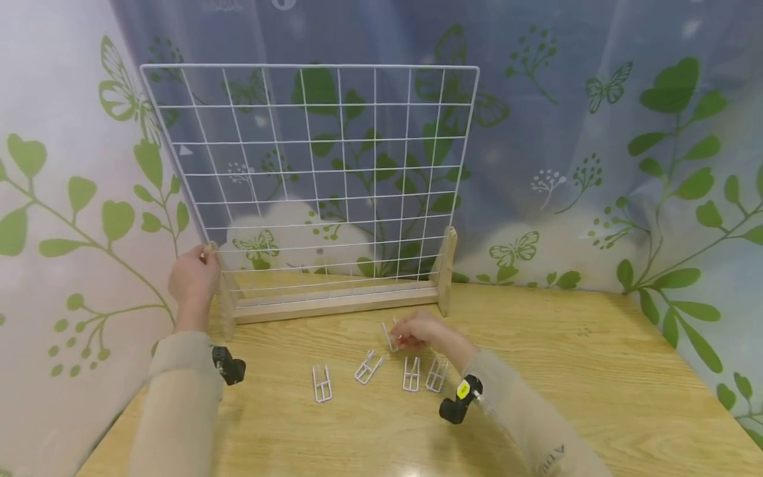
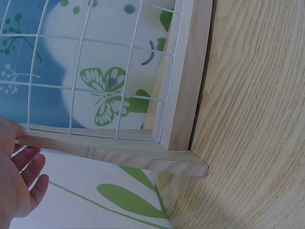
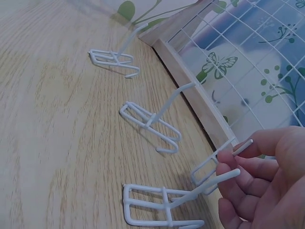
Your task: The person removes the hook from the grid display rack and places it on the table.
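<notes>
A white wire grid panel stands upright in a wooden base. My left hand grips the top of the wooden side post at the panel's left end, fingertips partly behind the wood. In front of the base, my right hand pinches a white wire hook between thumb and fingers. Part of that hook is hidden by the fingers in the right wrist view. Several similar hooks lie on the table nearby, among them one hook with its prong pointing up.
The wood-grain table extends to the right. Behind it hangs a blue and white curtain printed with green leaves and butterflies. The right wooden post stands just beyond my right hand.
</notes>
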Available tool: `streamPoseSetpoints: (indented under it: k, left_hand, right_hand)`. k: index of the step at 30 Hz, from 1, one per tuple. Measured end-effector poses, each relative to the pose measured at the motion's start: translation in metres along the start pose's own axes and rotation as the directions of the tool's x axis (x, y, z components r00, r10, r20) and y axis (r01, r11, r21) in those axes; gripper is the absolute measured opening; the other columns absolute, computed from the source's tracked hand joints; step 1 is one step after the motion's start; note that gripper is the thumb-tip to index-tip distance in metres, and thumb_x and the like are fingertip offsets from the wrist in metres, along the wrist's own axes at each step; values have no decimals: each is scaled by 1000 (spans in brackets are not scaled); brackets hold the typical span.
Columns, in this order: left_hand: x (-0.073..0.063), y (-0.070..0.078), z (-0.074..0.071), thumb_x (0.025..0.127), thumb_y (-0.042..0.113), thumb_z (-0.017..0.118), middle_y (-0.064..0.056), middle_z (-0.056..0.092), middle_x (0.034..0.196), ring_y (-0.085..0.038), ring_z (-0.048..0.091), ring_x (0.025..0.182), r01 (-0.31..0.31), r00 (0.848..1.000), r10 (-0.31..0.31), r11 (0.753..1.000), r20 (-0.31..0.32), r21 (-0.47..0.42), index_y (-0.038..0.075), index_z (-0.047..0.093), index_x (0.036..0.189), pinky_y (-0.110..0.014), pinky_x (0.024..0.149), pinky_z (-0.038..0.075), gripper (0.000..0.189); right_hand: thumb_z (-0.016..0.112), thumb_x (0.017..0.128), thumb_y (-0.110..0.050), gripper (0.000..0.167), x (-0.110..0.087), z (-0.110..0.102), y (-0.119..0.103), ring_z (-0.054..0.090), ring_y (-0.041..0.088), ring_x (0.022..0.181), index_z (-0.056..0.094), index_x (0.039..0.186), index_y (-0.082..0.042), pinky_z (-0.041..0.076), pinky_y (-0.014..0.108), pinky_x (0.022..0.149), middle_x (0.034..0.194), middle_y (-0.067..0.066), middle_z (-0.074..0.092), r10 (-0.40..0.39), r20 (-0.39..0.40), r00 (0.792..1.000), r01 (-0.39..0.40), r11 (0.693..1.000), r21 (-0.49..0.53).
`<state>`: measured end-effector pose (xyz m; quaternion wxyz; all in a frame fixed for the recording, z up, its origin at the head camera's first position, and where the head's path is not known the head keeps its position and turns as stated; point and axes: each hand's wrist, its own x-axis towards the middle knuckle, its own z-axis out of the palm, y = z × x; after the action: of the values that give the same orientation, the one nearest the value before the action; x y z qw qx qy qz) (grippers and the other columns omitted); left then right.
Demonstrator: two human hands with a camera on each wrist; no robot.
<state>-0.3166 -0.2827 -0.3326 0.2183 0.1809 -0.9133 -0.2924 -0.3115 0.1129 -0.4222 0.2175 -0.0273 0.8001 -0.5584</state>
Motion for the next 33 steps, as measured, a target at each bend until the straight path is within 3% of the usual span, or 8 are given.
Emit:
streamPoseSetpoints:
  k: [8,18,33]
  left_hand:
    - [-1,0,2,98,31,29,-23,60,108,-43,55,99,-4,1000,4,1000,5,5,3,54,125,-53,78,43,45]
    - [2,1,4,98,32,31,-21,61,109,-42,55,100,2,1000,-2,1000,2,-6,5,53,127,-52,79,42,46]
    - [3,-3,2,99,31,30,-23,59,116,-41,55,102,10,1000,-10,1000,30,5,3,47,133,-51,83,43,47]
  right_hand:
    - [61,84,-7,19,2,1,5,59,7,52,65,98,4,51,23,57,64,2,64,34,12,999,-34,999,11]
    - [58,86,-7,24,5,1,9,57,6,51,61,105,8,46,20,53,63,0,63,21,14,1000,-22,998,54]
    - [55,87,-1,28,-1,-10,7,58,7,59,57,110,14,44,18,54,69,1,63,-88,23,996,85,991,105]
